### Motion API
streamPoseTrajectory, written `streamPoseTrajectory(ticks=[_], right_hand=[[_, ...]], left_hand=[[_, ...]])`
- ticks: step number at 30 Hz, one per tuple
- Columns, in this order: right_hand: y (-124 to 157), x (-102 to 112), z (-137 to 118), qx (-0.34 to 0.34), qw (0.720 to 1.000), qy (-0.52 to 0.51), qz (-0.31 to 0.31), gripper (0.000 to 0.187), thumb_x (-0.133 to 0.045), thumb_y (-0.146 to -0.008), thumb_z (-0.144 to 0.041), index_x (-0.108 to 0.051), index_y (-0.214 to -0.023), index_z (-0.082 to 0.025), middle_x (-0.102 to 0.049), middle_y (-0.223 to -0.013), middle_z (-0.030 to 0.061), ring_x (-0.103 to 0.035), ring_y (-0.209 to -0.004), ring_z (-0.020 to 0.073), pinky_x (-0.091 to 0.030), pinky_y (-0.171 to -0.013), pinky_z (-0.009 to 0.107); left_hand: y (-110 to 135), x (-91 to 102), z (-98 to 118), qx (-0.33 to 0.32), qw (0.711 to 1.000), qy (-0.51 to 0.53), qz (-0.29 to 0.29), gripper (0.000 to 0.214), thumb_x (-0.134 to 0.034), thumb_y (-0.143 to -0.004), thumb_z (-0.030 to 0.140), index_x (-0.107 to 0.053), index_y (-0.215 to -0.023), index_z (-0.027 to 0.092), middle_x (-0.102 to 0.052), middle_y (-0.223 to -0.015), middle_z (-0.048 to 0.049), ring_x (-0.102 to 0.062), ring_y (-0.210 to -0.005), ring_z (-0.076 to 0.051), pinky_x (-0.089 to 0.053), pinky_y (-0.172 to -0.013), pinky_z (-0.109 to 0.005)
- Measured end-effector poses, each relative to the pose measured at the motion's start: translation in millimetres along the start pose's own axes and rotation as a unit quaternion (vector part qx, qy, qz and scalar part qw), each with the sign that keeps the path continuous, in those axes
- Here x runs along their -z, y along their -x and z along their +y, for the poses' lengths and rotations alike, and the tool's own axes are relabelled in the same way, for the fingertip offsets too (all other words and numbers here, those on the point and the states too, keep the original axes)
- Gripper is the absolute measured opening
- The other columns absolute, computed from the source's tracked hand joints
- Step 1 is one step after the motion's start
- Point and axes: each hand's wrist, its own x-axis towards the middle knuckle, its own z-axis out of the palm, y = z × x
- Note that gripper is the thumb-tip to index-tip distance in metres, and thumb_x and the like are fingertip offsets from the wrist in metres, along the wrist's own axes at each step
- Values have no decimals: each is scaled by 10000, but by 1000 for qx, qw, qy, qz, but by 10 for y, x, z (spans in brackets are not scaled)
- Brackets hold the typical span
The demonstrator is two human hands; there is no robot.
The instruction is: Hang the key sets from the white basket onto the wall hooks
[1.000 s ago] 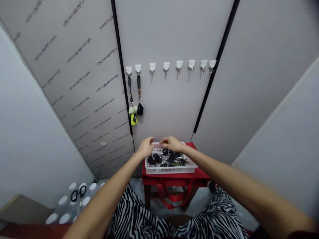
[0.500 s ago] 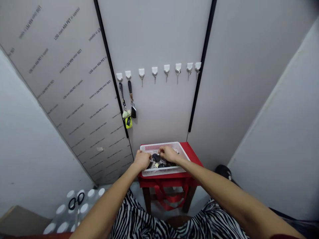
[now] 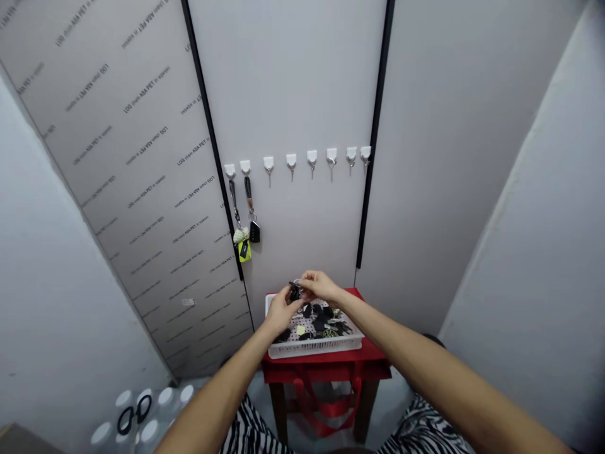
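Note:
Both my hands meet above a white perforated basket (image 3: 321,345) that holds several black key fobs (image 3: 322,320) and stands on a red stool (image 3: 373,364). My left hand (image 3: 282,310) and my right hand (image 3: 319,285) are closed together on one black key fob (image 3: 295,291), lifted a little over the basket. On the grey wall above is a row of white hooks (image 3: 312,156). The two leftmost hooks carry hanging keys: one with a yellow tag (image 3: 244,247) and one with a black fob (image 3: 254,231).
A red bag strap (image 3: 331,413) hangs under the stool. Black scissors (image 3: 131,415) lie on a dotted sheet on the floor at the lower left. Grey panels close in on both sides. My zebra-patterned trousers (image 3: 250,432) fill the bottom edge.
My hands were down in the basket among the fobs; now they have risen with one black fob pinched between them. The view has tilted upward slightly.

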Motion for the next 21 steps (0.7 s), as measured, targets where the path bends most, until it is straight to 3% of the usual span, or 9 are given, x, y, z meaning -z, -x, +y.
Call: streamPoseTrajectory(ticks=[3,6,9,11,14,21], right_hand=[[0,-27,-38,-4,1000,9,11,46,-386,-664,-196,-398,-649,-154,-482,-439,-41,-457,-374,61,-378,-406,190],[3,-20,-37,111,987,92,69,138,-381,-649,-152,-456,-765,-147,-528,-571,-6,-489,-486,74,-406,-507,227],[36,-14,-14,288,929,222,67,252,-412,-604,-101,-518,-823,-167,-536,-754,21,-488,-643,85,-391,-634,235],[59,-24,12,350,891,287,31,345,-429,-579,-80,-517,-892,-195,-506,-847,30,-475,-704,94,-381,-667,237],[65,-47,51,382,862,333,14,396,-457,-576,-87,-494,-950,-214,-459,-920,46,-455,-797,114,-368,-710,247],[65,1,-61,391,848,357,-3,220,-464,-645,-165,-558,-831,-235,-462,-902,39,-459,-810,110,-361,-724,244]], left_hand=[[13,17,90,73,990,123,1,233,-497,-600,293,-487,-761,125,-509,-610,10,-425,-466,-54,-351,-489,-192],[8,76,188,139,963,231,17,215,-514,-587,325,-468,-662,128,-461,-519,42,-402,-418,-33,-333,-455,-174],[-18,148,268,186,934,303,50,200,-481,-623,331,-452,-619,133,-462,-496,40,-426,-419,-37,-347,-463,-177],[-41,187,303,209,919,327,66,185,-448,-656,316,-460,-627,134,-487,-512,28,-447,-430,-45,-363,-484,-192],[-74,220,332,232,910,334,81,173,-413,-688,282,-469,-626,131,-498,-500,25,-452,-427,-45,-365,-493,-196],[-117,285,348,257,917,296,77,226,-434,-664,316,-466,-551,123,-439,-383,45,-423,-366,-47,-297,-439,-180]])
